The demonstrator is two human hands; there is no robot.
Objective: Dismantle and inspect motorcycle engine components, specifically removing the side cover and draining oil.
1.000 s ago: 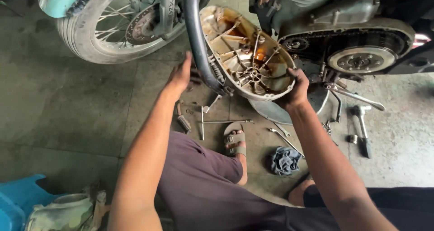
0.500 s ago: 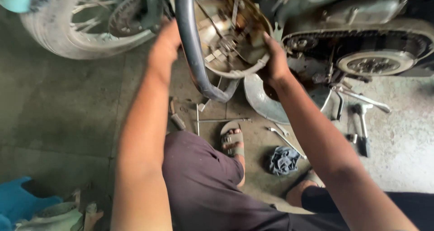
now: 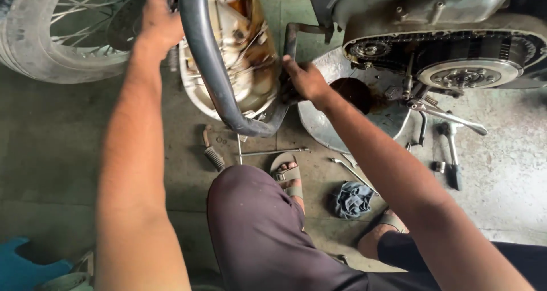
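left hand (image 3: 156,20) closed on upper left edge of engine side cover (image 3: 239,68), fingers hidden behind rim. right hand (image 3: 305,80) clamped on cover's lower right edge, fingers curled under. cover held upright off the floor, oily inner face turned toward camera, between spoked rear wheel (image 3: 54,37) and exposed clutch and chain (image 3: 456,60). dark curved pipe (image 3: 208,68) crossed in front of cover. round drain pan (image 3: 353,108) lay just beside right hand. long rod (image 3: 273,152), spanner (image 3: 350,171) and crumpled rag (image 3: 353,200) scattered on concrete floor (image 3: 57,148) near sandalled foot (image 3: 289,177).
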